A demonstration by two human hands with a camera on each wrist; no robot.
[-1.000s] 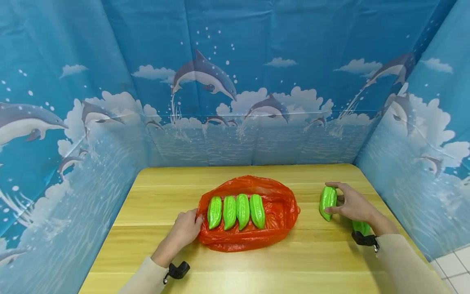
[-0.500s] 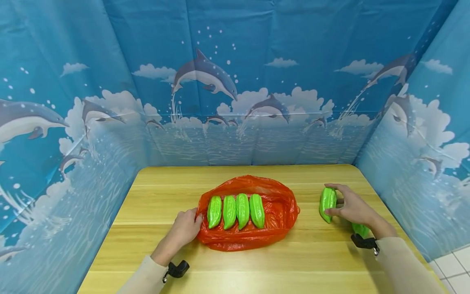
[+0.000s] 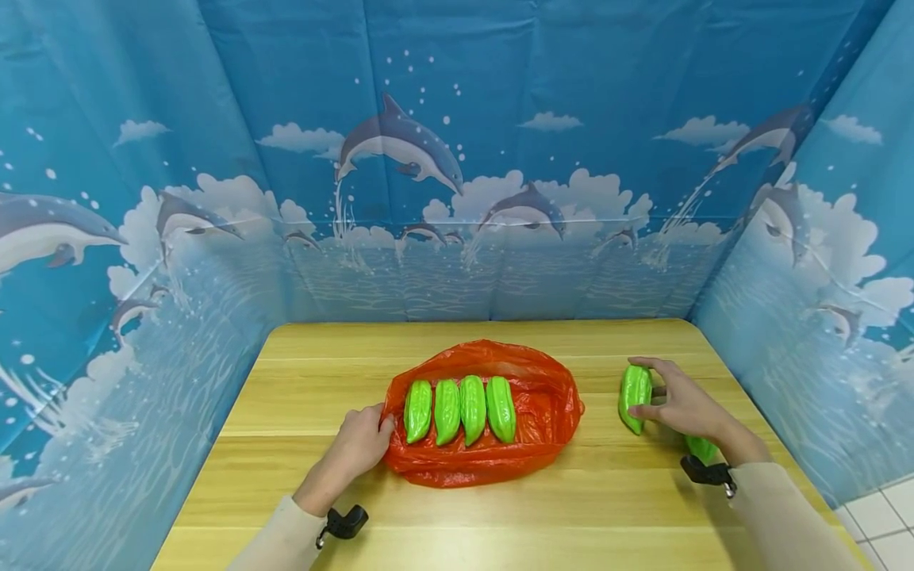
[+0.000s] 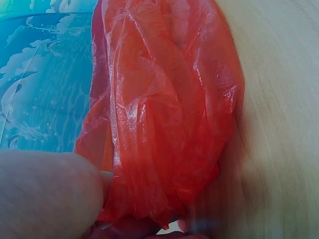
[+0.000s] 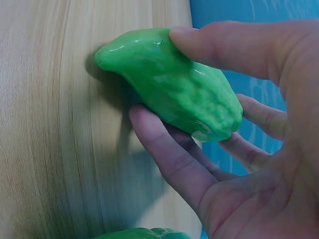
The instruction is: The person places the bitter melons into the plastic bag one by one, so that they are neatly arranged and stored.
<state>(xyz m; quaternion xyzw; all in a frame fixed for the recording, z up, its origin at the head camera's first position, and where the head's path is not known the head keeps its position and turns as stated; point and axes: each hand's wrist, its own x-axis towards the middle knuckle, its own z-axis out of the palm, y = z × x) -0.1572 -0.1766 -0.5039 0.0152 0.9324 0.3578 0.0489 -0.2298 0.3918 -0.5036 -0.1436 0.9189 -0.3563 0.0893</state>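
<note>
My left hand [image 3: 359, 441] pinches the left edge of a red plastic bag [image 3: 478, 472], which lies spread open on the table. Several shiny green bitter melons [image 3: 447, 412] lie side by side in the bag. In the left wrist view, thin folds of the bag [image 4: 164, 124] bunch up between thumb and fingers. At the right, my right hand [image 3: 685, 406] holds another bitter melon [image 3: 634, 396] with thumb and fingers on its sides. The right wrist view shows this bitter melon [image 5: 169, 82] with bumpy, ridged skin, its narrow tip near the tabletop.
One more bitter melon [image 3: 702, 450] lies under my right wrist, partly hidden by it. The wooden table [image 3: 543, 523] meets a blue dolphin-print curtain [image 3: 457, 277] at the back and both sides. White floor tiles [image 3: 881, 515] show at the lower right.
My right hand and its bitter melon have shifted very slightly left and toward me. The left hand and the bag stay where they were.
</note>
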